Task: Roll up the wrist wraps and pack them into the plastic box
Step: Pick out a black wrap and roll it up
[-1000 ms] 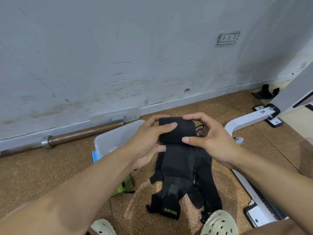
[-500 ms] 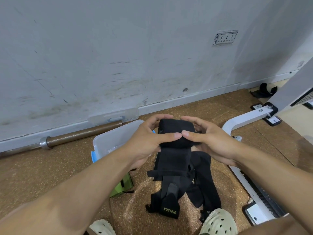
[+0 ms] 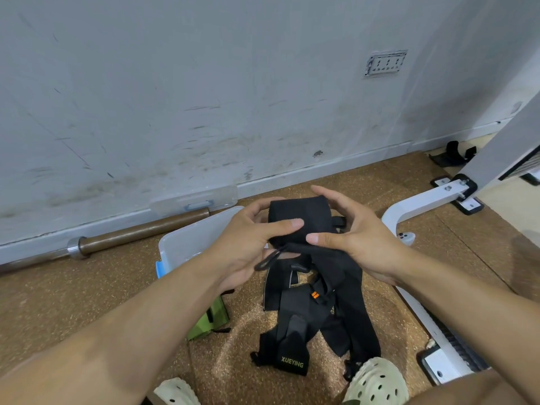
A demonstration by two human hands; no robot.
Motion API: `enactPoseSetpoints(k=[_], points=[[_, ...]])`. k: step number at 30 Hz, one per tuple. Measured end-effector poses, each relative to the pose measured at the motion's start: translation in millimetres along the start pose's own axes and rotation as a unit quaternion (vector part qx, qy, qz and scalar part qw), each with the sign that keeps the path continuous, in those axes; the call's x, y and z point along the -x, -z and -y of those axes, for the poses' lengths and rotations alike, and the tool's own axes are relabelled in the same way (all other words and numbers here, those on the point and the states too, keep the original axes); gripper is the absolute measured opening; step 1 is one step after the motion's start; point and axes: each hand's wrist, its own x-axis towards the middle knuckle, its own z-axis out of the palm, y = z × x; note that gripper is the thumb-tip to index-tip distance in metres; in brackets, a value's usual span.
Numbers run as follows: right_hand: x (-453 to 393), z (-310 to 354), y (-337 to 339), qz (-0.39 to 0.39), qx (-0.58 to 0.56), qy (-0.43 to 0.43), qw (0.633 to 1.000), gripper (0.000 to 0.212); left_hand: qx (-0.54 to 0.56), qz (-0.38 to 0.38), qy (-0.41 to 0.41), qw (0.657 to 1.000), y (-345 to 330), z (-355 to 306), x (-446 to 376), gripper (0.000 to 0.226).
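Note:
A black wrist wrap (image 3: 304, 220), wound into a fat roll, is held in the air between both hands. My left hand (image 3: 248, 244) grips its left end, thumb on the front. My right hand (image 3: 356, 238) curls round its right end, thumb pressed on the front. A thin black loop (image 3: 267, 260) hangs from the roll over my left palm. Under the hands, several loose black wraps (image 3: 318, 311) lie in a heap on the cork floor, one marked XUEYING. The clear plastic box (image 3: 190, 244) stands open on the floor, left of the roll and partly behind my left hand.
The box's clear lid (image 3: 194, 200) leans on the wall behind a brown barbell (image 3: 140, 232). A green item (image 3: 210, 320) lies under my left forearm. A white bench frame (image 3: 423, 206) runs along the right. My two pale clogs (image 3: 374, 381) are at the bottom edge.
The last hanging length of the wrap has been wound onto the roll, which now hangs free of the heap. Its thin loop now dangles over my left palm.

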Motion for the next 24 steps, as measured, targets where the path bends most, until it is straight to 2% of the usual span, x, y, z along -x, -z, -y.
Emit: enactPoseSetpoints(k=[4,9,13,16,22,24], points=[[-2.6,3.0,2.1,0.038,-0.134,-0.093,0.986,0.058,-0.058,0.005,-0.033,0.998,1.9,2.4,0.0,0.059],[-4.4,2.5,2.5,0.056,-0.146,-0.134,0.978,0.042,-0.107,0.019,-0.071,0.992,3.2,5.7,-0.8,0.066],[-3.3,1.8,3.3,0.04,-0.181,-0.113,0.976,0.044,-0.097,0.017,-0.071,0.993,2.4,5.1,-1.7,0.062],[-1.9,-1.5,3.3,0.016,-0.201,-0.081,0.976,0.05,-0.06,0.007,-0.029,0.998,0.1,4.5,-1.6,0.063],[-0.9,-3.8,1.1,-0.008,-0.129,-0.037,0.991,0.061,-0.037,0.002,0.033,0.999,-2.1,6.0,-1.9,0.06],[-1.6,-4.5,0.0,-0.004,-0.136,-0.039,0.99,0.06,-0.032,0.009,0.043,0.999,-1.1,6.3,-2.8,0.051]])
